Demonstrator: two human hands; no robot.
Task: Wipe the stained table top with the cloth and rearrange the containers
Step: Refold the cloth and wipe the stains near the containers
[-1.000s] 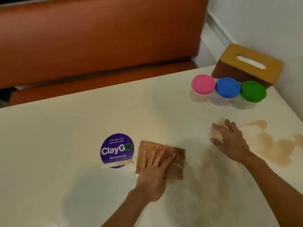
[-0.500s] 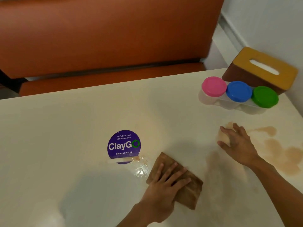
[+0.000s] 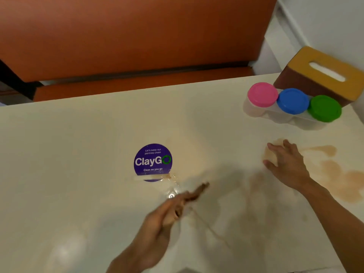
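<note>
Cream-coloured and glossy, the worktop (image 3: 82, 146) fills most of my head view, with an orange bench seat (image 3: 128, 40) behind its far edge.

My left hand (image 3: 157, 223) is turned on edge near the middle, blurred with motion. It grips the brown cloth (image 3: 197, 192), which sticks out from my fingers edge-on toward the far right — thin and smeared, so I cannot tell exactly how the fingers wrap it. Just beyond the cloth's tip lies a round purple ClayGo sticker (image 3: 153, 161), with a wet glint and a small brown smear at its near right edge.

My right hand (image 3: 285, 164) lies flat on the worktop further right, fingers spread and relaxed, holding nothing. Its fingertips rest on the near end of a pale brown stain (image 3: 334, 174) that spreads out to the right in several blotches. Between my two hands the surface shows faint, streaky brown film.

At the far right corner stand three containers in a row, touching one another — pink lid (image 3: 262, 94), blue lid (image 3: 292, 100) and green lid (image 3: 324, 108). Right behind them sits a tissue box (image 3: 307, 79) with a yellow top and brown sides.
</note>
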